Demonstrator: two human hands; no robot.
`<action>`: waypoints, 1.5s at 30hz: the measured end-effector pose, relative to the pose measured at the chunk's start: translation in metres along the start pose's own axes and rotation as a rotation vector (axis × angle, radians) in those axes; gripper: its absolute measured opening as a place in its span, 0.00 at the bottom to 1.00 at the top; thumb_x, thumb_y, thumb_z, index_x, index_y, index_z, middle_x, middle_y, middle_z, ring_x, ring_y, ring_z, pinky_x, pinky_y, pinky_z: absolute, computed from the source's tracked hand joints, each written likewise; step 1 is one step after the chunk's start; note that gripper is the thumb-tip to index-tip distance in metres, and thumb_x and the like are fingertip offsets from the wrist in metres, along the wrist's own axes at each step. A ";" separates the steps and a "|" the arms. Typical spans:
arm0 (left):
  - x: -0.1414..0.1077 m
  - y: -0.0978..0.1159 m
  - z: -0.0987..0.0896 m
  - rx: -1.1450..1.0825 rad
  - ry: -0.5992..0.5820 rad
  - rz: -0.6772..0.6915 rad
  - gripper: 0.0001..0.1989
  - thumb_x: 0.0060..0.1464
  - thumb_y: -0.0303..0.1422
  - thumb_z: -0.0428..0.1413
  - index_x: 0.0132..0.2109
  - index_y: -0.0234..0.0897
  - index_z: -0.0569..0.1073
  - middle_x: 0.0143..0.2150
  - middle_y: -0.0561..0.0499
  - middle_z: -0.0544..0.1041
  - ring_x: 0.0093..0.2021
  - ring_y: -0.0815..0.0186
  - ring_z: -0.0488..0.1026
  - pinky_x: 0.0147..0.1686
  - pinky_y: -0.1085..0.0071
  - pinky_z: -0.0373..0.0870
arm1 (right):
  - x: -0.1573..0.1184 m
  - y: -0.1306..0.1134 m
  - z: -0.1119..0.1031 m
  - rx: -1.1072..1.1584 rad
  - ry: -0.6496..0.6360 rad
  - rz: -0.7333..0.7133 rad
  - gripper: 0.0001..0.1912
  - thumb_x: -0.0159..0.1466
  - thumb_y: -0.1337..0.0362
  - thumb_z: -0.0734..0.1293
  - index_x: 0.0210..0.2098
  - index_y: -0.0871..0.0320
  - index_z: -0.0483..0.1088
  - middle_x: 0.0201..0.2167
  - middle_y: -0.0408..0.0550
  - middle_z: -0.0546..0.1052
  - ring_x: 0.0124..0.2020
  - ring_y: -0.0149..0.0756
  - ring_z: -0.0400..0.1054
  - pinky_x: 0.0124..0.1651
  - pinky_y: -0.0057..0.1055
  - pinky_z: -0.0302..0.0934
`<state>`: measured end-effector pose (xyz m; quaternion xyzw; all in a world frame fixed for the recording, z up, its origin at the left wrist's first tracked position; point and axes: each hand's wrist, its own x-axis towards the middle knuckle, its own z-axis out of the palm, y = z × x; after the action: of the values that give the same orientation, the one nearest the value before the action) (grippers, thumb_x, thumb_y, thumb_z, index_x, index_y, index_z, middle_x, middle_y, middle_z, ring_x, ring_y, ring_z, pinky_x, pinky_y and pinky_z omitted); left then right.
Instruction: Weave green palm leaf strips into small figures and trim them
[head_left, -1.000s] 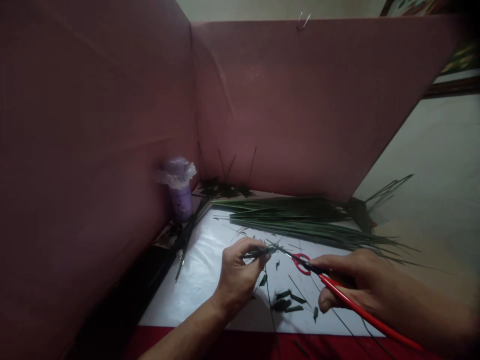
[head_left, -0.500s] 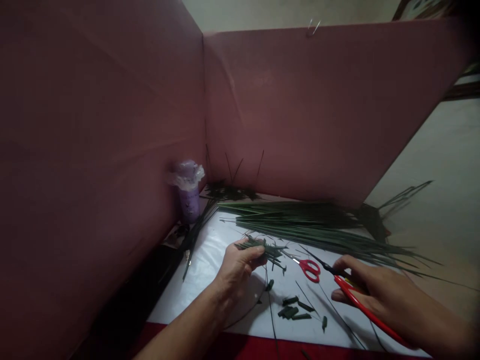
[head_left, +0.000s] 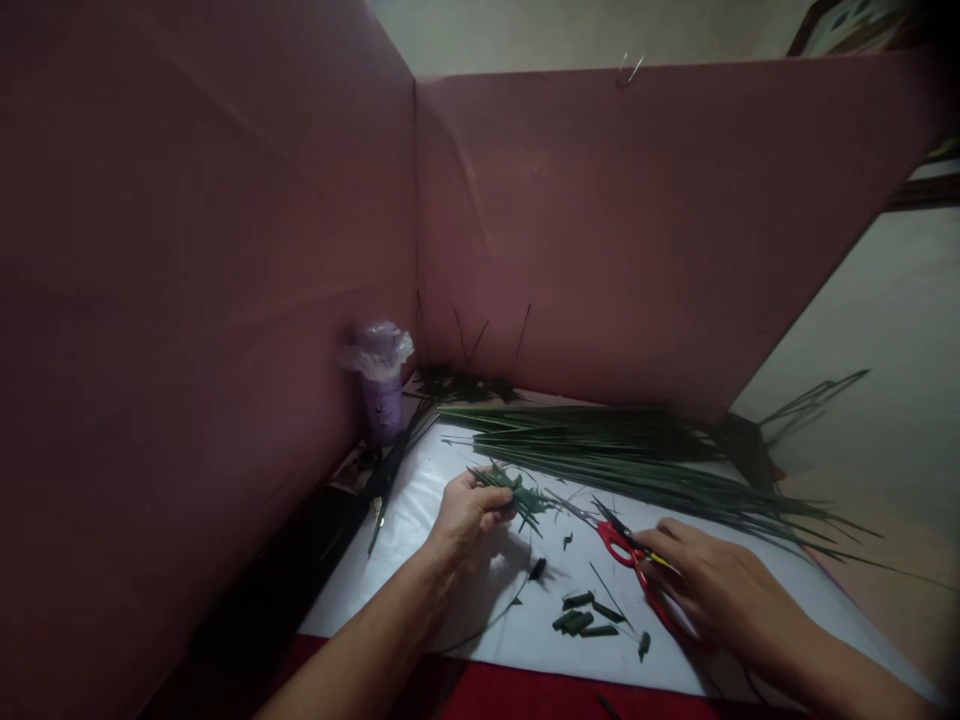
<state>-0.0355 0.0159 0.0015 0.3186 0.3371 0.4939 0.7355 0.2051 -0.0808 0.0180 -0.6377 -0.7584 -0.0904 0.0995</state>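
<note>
My left hand [head_left: 466,515] is closed around a bundle of dark green leaf strips [head_left: 525,500], whose cut ends fan out to the right. My right hand [head_left: 705,575] grips a red-handled tool with black pointed jaws [head_left: 613,517], low over the white sheet; its exact kind is unclear. Partly behind this tool lie red-handled scissors [head_left: 616,545], blades toward the leaf bundle. Several short rolled green leaf pieces [head_left: 577,622] lie on the sheet nearer to me, between my hands.
Long green leaves [head_left: 637,465] stretch across the back of the white sheet [head_left: 375,590]. A purple tumbler [head_left: 384,405] with clear plastic around its top stands at the back left. Thin dark stems [head_left: 472,385] rest in the corner. Pink panels [head_left: 615,230] enclose the left and back.
My right hand has moved left and the black-jawed tool now overlaps the scissors. My left hand with the leaf bundle has shifted slightly left.
</note>
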 end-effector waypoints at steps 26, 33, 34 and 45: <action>0.000 -0.003 0.000 0.204 -0.336 -0.129 0.17 0.30 0.25 0.64 0.34 0.30 0.72 0.24 0.52 0.73 0.21 0.72 0.67 0.23 0.76 0.61 | 0.039 -0.078 0.004 0.256 0.312 -0.272 0.09 0.61 0.73 0.58 0.29 0.59 0.68 0.32 0.50 0.70 0.32 0.36 0.65 0.32 0.30 0.59; -0.001 -0.003 -0.002 0.163 -0.300 -0.201 0.15 0.29 0.22 0.63 0.31 0.31 0.72 0.24 0.52 0.72 0.21 0.73 0.67 0.22 0.76 0.61 | 0.034 -0.080 0.015 0.049 0.421 -0.459 0.11 0.62 0.74 0.57 0.32 0.60 0.70 0.34 0.53 0.73 0.35 0.39 0.64 0.36 0.34 0.58; -0.001 -0.003 -0.002 0.172 -0.297 -0.206 0.15 0.29 0.22 0.63 0.31 0.31 0.72 0.23 0.52 0.72 0.21 0.72 0.67 0.23 0.76 0.61 | 0.033 -0.080 0.017 0.050 0.427 -0.467 0.11 0.62 0.74 0.57 0.32 0.60 0.69 0.34 0.53 0.73 0.36 0.40 0.64 0.36 0.34 0.58; -0.001 0.002 0.004 0.102 -0.095 -0.143 0.16 0.43 0.37 0.61 0.36 0.30 0.69 0.29 0.45 0.74 0.28 0.67 0.72 0.27 0.74 0.64 | 0.038 -0.073 0.020 0.235 0.404 -0.105 0.07 0.60 0.70 0.59 0.29 0.59 0.67 0.32 0.49 0.71 0.32 0.35 0.65 0.34 0.30 0.56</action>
<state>-0.0334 0.0154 0.0053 0.3538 0.3485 0.4066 0.7668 0.1265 -0.0518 0.0083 -0.5506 -0.7604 -0.1324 0.3178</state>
